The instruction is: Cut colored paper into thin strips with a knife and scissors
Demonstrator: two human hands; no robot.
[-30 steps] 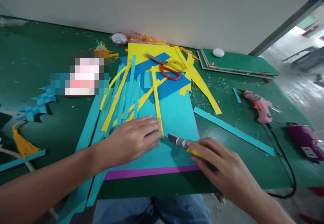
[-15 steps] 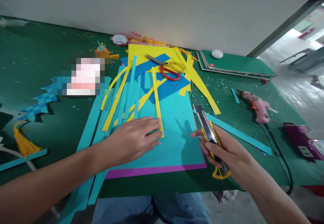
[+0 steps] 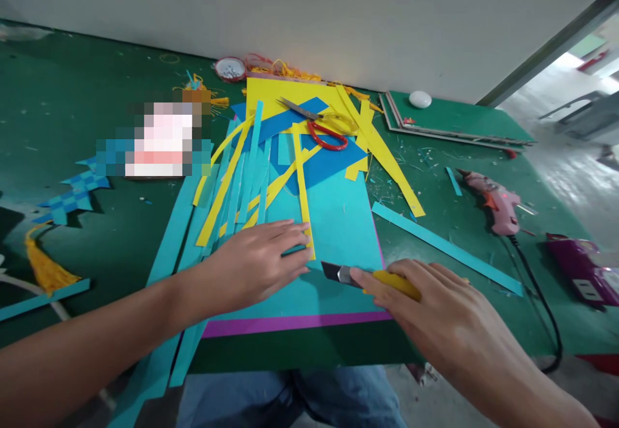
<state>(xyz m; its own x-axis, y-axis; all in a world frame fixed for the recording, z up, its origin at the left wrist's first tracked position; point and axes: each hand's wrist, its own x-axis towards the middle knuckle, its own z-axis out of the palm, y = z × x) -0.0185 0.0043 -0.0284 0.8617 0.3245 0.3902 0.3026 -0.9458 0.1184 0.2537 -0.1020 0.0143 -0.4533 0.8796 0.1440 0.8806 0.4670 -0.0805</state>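
Note:
My left hand [image 3: 264,260] lies on the turquoise sheet [image 3: 333,215], its fingers stretched out over the lower end of a narrow yellow paper strip [image 3: 302,189]. In my right hand [image 3: 440,309] is a yellow utility knife [image 3: 399,283], gripped by its handle. Its blade points left, close to the strip's lower end and the left fingertips; whether it touches the paper I cannot tell. A purple sheet [image 3: 290,325] shows along the front edge beneath the turquoise one. Further back lie scissors [image 3: 329,136] with red and yellow handles, over blue and yellow paper pieces.
Turquoise strips [image 3: 169,241] lie at the left, near a blurred-out rectangle [image 3: 162,138] and a woven blue piece [image 3: 72,199] with a yellow tassel [image 3: 48,263]. To the right are a pink glue gun [image 3: 498,202], its cord, and a purple box [image 3: 580,270]. Stacked green boards [image 3: 464,118] stand behind.
My right hand has swung the knife from upright at the sheet's right edge down and leftward, blade now toward the yellow strip. The left hand stays in place.

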